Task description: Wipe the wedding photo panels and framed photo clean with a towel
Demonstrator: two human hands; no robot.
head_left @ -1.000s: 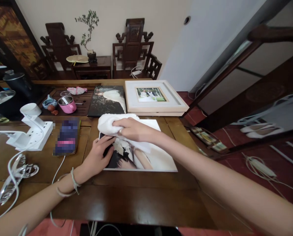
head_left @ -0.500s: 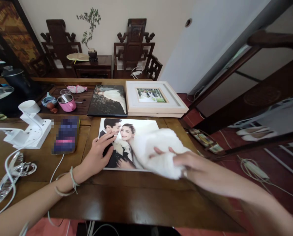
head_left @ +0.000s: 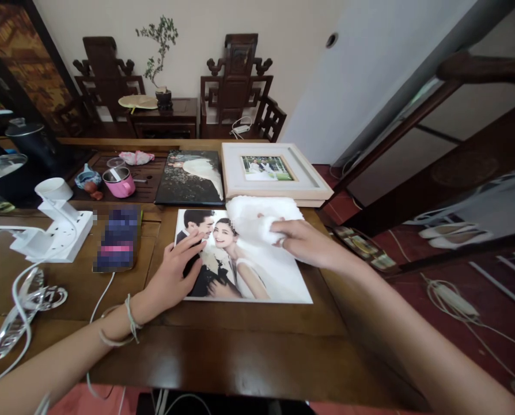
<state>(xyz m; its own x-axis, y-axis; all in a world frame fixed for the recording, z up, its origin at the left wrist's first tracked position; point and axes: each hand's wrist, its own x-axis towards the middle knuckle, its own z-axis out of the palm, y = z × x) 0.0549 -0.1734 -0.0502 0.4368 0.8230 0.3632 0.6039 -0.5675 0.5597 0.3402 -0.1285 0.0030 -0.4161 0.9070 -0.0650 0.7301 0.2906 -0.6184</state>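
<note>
On the wooden table (head_left: 240, 351) lies a white-edged photo panel (head_left: 249, 276) printed with a couple. My left hand (head_left: 182, 262) rests on its left side, fingers stretched out and holding nothing. A bunched white cloth (head_left: 257, 210) is gripped by my right hand (head_left: 296, 239) over the panel's upper right part. The cloth hides that corner and reaches close to the framed picture behind it. Some of my right fingers are covered by the cloth.
Behind the panel lie a dark photo panel (head_left: 190, 178) and a pale framed picture (head_left: 279, 187). To the left are a phone (head_left: 118, 239), a white power strip (head_left: 69, 236), a clear hair claw (head_left: 28, 305) and a pink cup (head_left: 120, 184). Cords trail near my left arm.
My right hand has moved the white cloth up and away from me across the panel, uncovering its lower right part. My left hand stays in place on the panel.
</note>
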